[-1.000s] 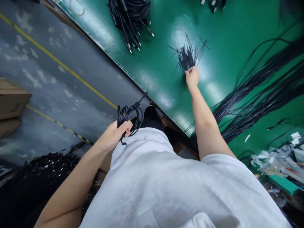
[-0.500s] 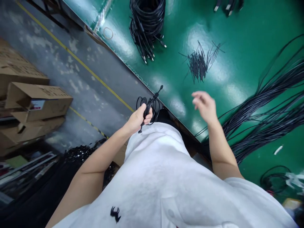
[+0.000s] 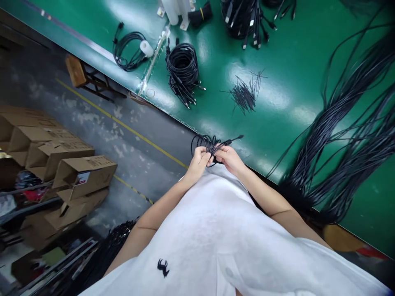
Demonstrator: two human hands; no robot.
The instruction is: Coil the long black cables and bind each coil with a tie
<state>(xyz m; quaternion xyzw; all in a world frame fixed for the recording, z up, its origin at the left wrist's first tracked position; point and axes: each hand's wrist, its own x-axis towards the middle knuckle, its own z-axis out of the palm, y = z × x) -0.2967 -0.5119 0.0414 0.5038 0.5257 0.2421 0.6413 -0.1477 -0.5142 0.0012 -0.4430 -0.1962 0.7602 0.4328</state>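
A coiled black cable (image 3: 205,142) is held between my hands, close to my body at the table's near edge. My left hand (image 3: 200,161) is closed round the left part of the coil. Fingers pinched, my right hand (image 3: 227,157) grips the same coil from the right; whether it also holds a thin tie there I cannot make out. One cable end with a connector (image 3: 240,137) sticks out to the upper right. Beyond the hands, a small heap of short black ties (image 3: 244,95) lies on the green table (image 3: 212,117).
A stack of coiled cables (image 3: 183,65) stands on the table, with more cable bundles (image 3: 247,20) behind. Long loose black cables (image 3: 324,144) spread at the right. Another coil (image 3: 126,51) lies at the far left. Cardboard boxes (image 3: 83,176) and a wooden stool (image 3: 76,70) are on the floor.
My right hand has come from above the table to the cable coil and now grips it beside my left hand. The view has shifted, showing more of the table's left side.
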